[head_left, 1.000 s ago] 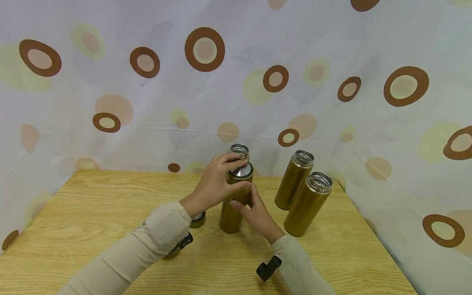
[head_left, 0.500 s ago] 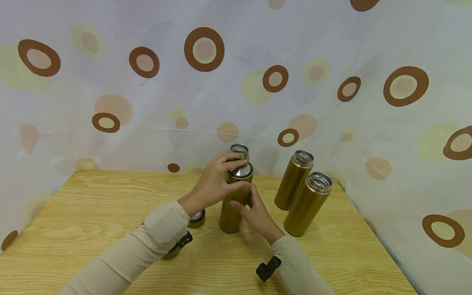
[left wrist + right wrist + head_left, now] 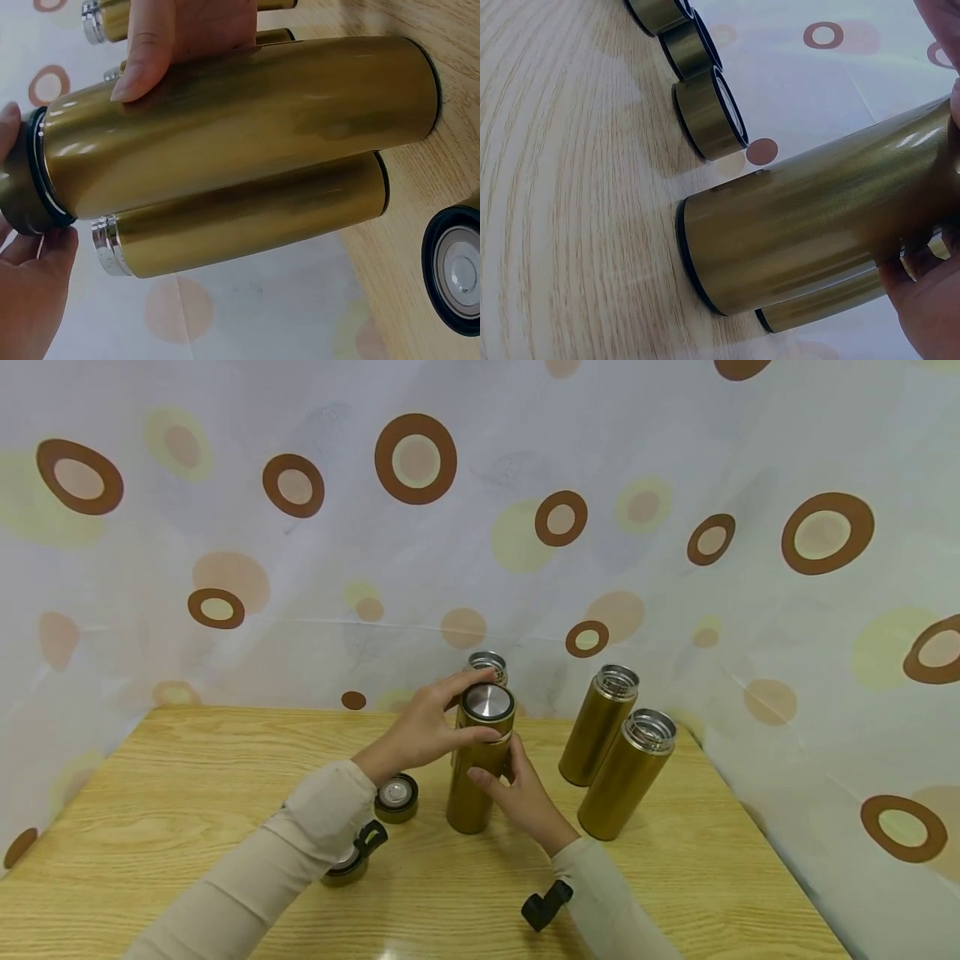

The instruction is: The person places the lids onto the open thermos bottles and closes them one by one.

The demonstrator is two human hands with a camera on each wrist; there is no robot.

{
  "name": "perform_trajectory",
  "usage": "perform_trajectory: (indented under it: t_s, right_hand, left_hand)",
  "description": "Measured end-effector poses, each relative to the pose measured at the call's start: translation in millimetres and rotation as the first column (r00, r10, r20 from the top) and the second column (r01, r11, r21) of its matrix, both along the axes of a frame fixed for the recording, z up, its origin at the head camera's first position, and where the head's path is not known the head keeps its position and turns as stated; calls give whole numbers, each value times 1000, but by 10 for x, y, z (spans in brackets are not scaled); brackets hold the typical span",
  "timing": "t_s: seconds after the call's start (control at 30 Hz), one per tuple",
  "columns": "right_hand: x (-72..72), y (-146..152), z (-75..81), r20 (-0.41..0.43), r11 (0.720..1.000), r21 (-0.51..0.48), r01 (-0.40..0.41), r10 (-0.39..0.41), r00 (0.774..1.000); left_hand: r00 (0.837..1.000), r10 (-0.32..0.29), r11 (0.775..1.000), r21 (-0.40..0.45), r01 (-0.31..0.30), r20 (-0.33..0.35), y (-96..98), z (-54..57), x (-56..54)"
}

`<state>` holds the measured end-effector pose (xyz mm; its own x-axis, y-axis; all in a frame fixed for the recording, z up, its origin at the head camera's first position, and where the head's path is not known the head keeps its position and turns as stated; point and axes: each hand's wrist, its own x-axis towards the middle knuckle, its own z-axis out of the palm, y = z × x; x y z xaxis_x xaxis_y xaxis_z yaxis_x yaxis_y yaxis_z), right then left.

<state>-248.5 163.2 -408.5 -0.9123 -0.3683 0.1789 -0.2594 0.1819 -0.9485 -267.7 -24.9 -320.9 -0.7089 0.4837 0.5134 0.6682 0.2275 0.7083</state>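
Note:
My left hand [image 3: 423, 727] grips the lid [image 3: 487, 703] of a gold thermos [image 3: 468, 806], thumb on the near side and fingers round the far side. The lid's shiny round top faces up. Lower down, my right hand [image 3: 531, 802] holds the bottle's body, its thumb across the near side. The thermos stands upright on the table. In the left wrist view, a thin bright line shows between the lid [image 3: 22, 180] and the body [image 3: 240, 127]. The right wrist view shows the black-edged base of the bottle [image 3: 802, 225] at the wood.
Behind the held thermos stands a lidless one [image 3: 487, 664]. Two more lidless thermoses [image 3: 588, 735] [image 3: 626, 781] stand to the right. Left of the held bottle lie loose lids [image 3: 396, 800] [image 3: 345, 870]; the right wrist view shows three [image 3: 709, 116]. A patterned cloth [image 3: 322, 552] hangs behind the table [image 3: 225, 760].
My left hand has turned back to the left on the lid, its fingers uncovering the lid's top. The forearm shifted slightly left, showing more of the loose lids. My right hand stays put.

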Motion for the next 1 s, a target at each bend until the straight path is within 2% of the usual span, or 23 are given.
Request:
perform_trajectory:
  t_s: [0.23, 0.33, 0.47, 0.53, 0.63, 0.7, 0.8, 0.9, 1.0]
  right_hand:
    - [3, 2, 4, -9, 1000, 5, 9, -9, 1000]
    - [3, -1, 4, -19, 1000, 3, 6, -6, 1000]
    - [-6, 4, -6, -30, 1000, 1, 0, 0, 1000]
    - [-7, 6, -10, -39, 1000, 2, -4, 4, 999]
    - [0, 7, -6, -49, 1000, 7, -13, 13, 999]
    - [7, 7, -3, -45, 1000, 12, -15, 15, 999]
    - [17, 8, 0, -28, 1000, 17, -11, 11, 1000]
    - [14, 7, -3, -21, 1000, 20, -2, 3, 1000]
    - [6, 3, -5, -26, 1000, 18, 1, 0, 1000]
  left_hand:
    - [995, -90, 996, -14, 91, 45, -39, 23, -48]
    - [993, -114, 992, -48, 115, 31, -51, 54, -48]
    - [995, -100, 987, -132, 96, -27, -55, 91, -22]
    - [996, -62, 983, -178, 51, -61, -47, 103, 11]
    - [989, 36, 968, -241, -70, -142, -6, 116, 78]
    - [970, 117, 951, -258, -171, -212, 36, 127, 130]
    - [925, 222, 925, -233, -300, -307, 111, 147, 196]
    - [890, 296, 910, -182, -373, -346, 177, 163, 242]
    - [872, 342, 895, -161, -416, -351, 221, 170, 267]
